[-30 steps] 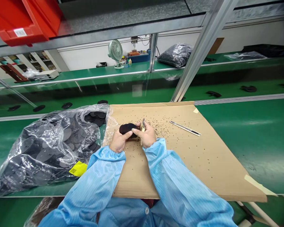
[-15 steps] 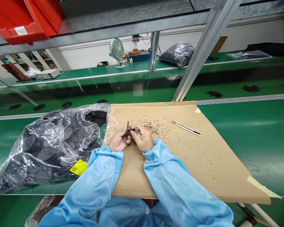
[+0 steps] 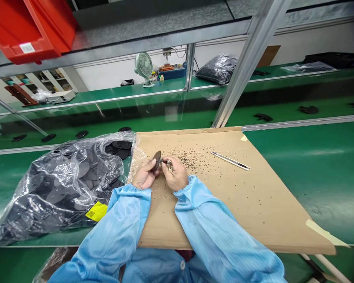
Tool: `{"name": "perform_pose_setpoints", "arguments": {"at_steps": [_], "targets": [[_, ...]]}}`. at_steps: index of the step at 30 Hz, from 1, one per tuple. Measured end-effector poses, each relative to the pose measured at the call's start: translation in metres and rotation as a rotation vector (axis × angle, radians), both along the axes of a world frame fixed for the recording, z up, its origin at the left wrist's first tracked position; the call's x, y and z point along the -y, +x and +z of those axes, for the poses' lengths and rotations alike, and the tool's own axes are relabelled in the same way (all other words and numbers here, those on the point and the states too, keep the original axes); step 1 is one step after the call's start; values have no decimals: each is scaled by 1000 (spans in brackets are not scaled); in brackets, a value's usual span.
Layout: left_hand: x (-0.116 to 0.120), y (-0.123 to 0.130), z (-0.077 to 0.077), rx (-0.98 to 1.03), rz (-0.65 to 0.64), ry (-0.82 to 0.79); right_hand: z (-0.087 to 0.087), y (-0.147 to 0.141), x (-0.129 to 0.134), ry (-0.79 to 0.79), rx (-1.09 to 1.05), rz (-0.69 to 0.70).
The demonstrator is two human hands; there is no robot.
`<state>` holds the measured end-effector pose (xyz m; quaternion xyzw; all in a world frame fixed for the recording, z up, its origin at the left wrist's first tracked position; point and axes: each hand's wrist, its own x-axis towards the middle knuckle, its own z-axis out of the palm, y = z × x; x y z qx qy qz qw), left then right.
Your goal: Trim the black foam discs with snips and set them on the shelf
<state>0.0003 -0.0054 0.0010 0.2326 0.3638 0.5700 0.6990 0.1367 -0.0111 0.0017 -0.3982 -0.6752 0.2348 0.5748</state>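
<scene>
Above the brown cardboard sheet (image 3: 224, 216), my left hand (image 3: 145, 173) grips a dark oval disc (image 3: 157, 160) by its edge, the disc tilted up. My right hand (image 3: 176, 173) is closed around a small metallic tool (image 3: 169, 165), whose tip is at the disc's right face. Many tiny black pieces (image 3: 188, 159) lie scattered on the cardboard just beyond and right of my hands. A slim cutter knife (image 3: 230, 160) rests farther right on the sheet. Whether the right fingertips also pinch a tiny piece is too small to tell.
On the left lies a large clear plastic bag (image 3: 61, 184) full of dark discs, with a yellow label (image 3: 96, 211). A metal post (image 3: 247, 67) rises behind the cardboard. A red bin (image 3: 32, 31) sits on the shelf above. Dark pieces lie on the green belt (image 3: 153, 117).
The disc has turned so that more of its flat face shows. Both hands have shifted slightly left in the view, along with a small camera movement.
</scene>
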Motion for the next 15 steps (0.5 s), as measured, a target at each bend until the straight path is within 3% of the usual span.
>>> {"name": "perform_pose_setpoints", "arguments": {"at_steps": [4, 7, 11, 13, 15], "targets": [[-11, 8, 9, -109, 309, -7, -10, 1, -9, -162, -219, -202], [-39, 11, 20, -331, 405, 118, -14, 3, -17, -292, -348, -279], [-105, 5, 42, -1019, 503, 327, -15, 4, -20, -350, -409, -313], [-142, 5, 52, -1378, 455, 469, -14, 3, -18, -365, -429, -315], [-174, 13, 58, -1606, 353, 517, -11, 1, -15, -379, -471, -325]]}}
